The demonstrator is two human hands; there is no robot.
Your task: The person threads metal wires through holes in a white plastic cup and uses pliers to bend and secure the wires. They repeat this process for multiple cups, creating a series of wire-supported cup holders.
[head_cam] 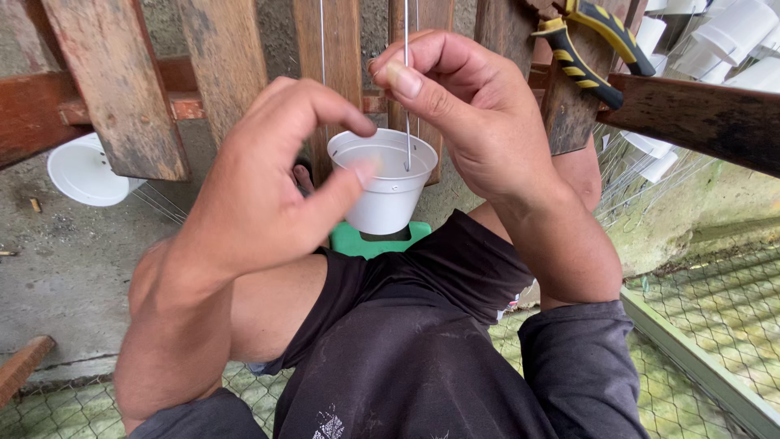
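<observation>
While I sit over my knees, this is what lies before me, near to far.
Lap: dark shorts (406, 341), a small white print near the bottom edge, too small to tell.
Left hand (268, 195): fingers curled, thumb tip blurred against the near rim of the white pot (386, 191); whether it grips, I cannot tell.
Right hand (471, 114): thumb and forefinger pinched shut on a thin wire (407, 122) that runs down into the pot.
Pot: hangs between both hands, above a green stool (357, 242).
Wooden slats (122, 89): behind; another white pot (81, 171) at their left.
Pliers (589, 49): yellow-and-black handles, on the top right beam.
White pots (723, 41): stacked, top right corner.
</observation>
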